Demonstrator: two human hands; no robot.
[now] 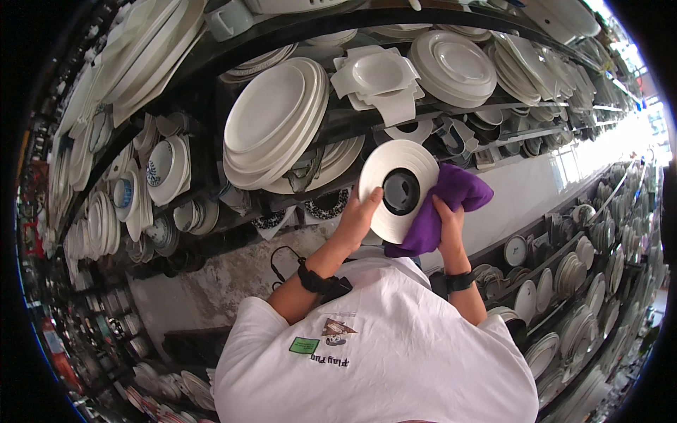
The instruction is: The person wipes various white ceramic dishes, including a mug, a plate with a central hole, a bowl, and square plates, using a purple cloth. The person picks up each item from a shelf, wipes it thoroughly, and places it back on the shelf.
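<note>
A round white dish with a wide ridged rim and a glossy black well [398,153] is held up in front of my chest, tilted. My left hand [361,214] grips its left edge, the thumb lying on the rim beside the black well. My right hand [449,222] holds a bunched purple cloth [459,189] against the dish's right edge. The cloth covers part of that edge and hangs below it. Most fingers of both hands are hidden behind the dish and the cloth.
Shelves before me hold stacked oval plates [270,106], square-edged white dishes [381,71] and round plates [455,58]. Patterned bowls [161,164] stand on the left. More racks of plates [571,275] line the right, across a pale floor [518,190].
</note>
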